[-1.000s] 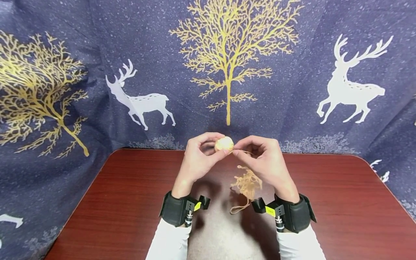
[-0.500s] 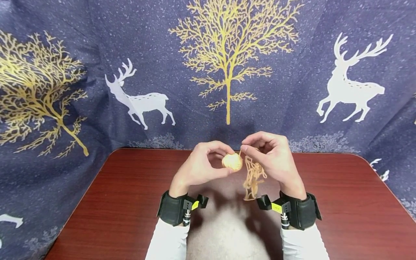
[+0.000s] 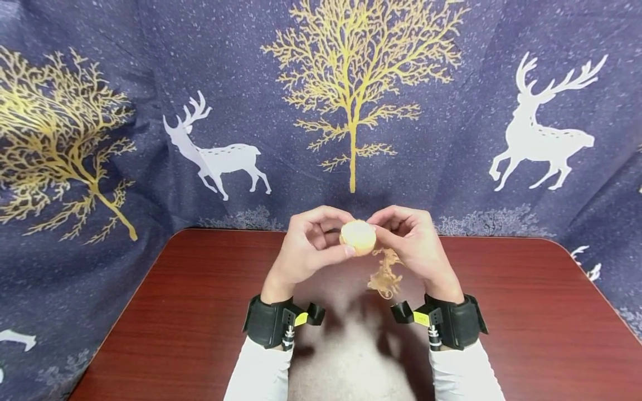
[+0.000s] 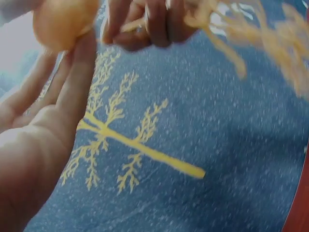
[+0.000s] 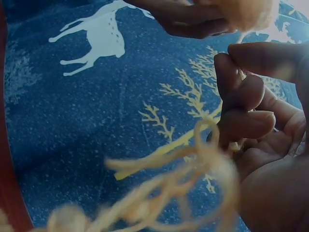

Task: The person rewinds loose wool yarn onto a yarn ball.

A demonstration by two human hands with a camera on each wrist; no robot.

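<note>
My left hand [image 3: 306, 248] holds a small pale-yellow ball of twine [image 3: 358, 237] between thumb and fingertips, above the far part of the table. In the left wrist view the ball [image 4: 65, 24] looks orange and rounded. Close to its right side, my right hand [image 3: 418, 242] pinches a strand of twine [image 5: 242, 73] between thumb and forefinger, and the other fingers are curled in. The strand runs up to the ball in the right wrist view. A loose tangle of twine [image 3: 386, 275] hangs below the right hand, blurred in both wrist views.
The reddish-brown table [image 3: 200, 312] lies under both hands, with a pale grey patch [image 3: 341, 367] in the middle. Behind its far edge hangs a dark blue cloth [image 3: 311, 161] printed with deer and golden trees. Both wrists wear black camera straps [image 3: 268, 322].
The right hand rose away from the ball, drawing a strand out, then came back beside it. The ball shifted right and dipped, then rose. The hanging tangle swung about.
</note>
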